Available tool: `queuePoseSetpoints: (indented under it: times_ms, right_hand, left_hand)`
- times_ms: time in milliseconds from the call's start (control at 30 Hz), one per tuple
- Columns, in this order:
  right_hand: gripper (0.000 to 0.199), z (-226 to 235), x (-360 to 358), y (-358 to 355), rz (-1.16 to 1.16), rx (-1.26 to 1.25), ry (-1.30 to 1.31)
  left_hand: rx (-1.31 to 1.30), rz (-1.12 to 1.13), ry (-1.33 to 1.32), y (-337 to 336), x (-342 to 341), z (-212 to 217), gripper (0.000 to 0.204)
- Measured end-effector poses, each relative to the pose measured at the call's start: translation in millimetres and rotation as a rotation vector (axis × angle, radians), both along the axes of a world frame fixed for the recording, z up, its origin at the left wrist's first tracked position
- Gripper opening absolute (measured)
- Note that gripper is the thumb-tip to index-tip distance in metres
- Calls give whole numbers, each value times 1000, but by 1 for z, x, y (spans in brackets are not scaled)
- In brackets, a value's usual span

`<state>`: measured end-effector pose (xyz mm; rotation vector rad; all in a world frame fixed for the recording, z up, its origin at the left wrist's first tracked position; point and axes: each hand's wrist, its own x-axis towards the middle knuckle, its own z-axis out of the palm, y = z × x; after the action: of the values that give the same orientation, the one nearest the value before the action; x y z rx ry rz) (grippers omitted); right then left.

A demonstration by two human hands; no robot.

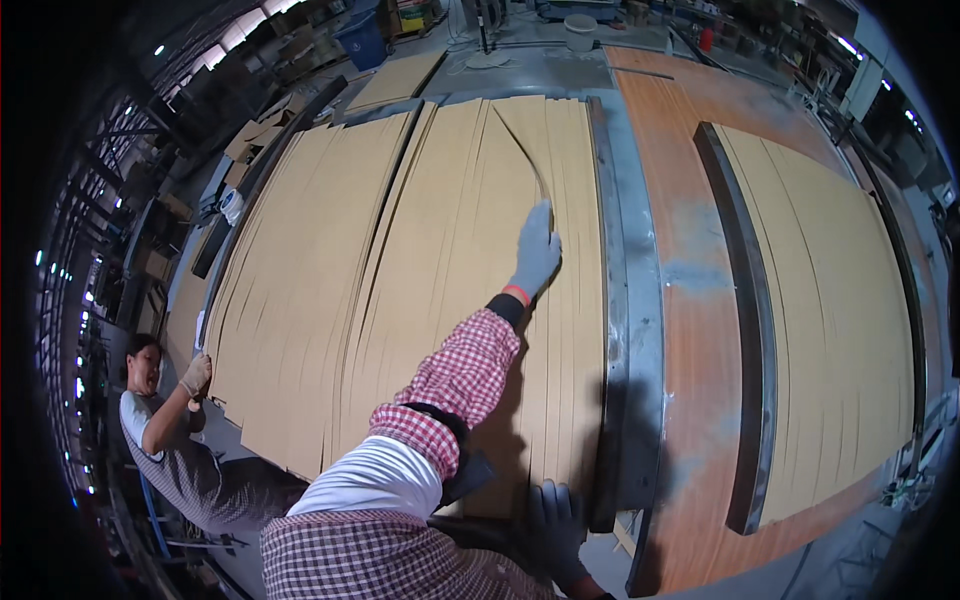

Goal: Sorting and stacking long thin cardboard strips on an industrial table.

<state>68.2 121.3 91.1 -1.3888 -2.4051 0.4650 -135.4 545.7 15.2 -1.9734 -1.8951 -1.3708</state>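
- The left hand (538, 248), in a grey glove, was out over the brown board strips (460, 250), its fingers closed on the near end of a thin strip (527, 156) — this one curved toward the far left across its neighbours.
- The right hand (557, 525), in a darker glove, lay at the near edge of the strips, fingers straight and slightly apart.
- To the right, an orange-brown worktop (700, 400) carried another board stack (830, 350) beside a dark bar (740, 350).
- At the near left, a co-worker's gloved hand (197, 374) touched the strips' edge.
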Motion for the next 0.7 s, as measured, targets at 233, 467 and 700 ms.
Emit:
queuePoseSetpoints:
  times_ms: [233, 467, 700]
  right_hand:
    - [33, 6, -6, -3, -41, 237, -61]
    - [42, -26, 21, -28, -16, 20, -99]
    - [42, -38, 67, 155, -82, 10, 353]
  left_hand:
    - [-21, -135, 203, 51, -41, 10, 48]
    - [-49, 91, 189, -82, 14, 86, 68]
    - [-346, -359, 298, -250, 57, 21, 75]
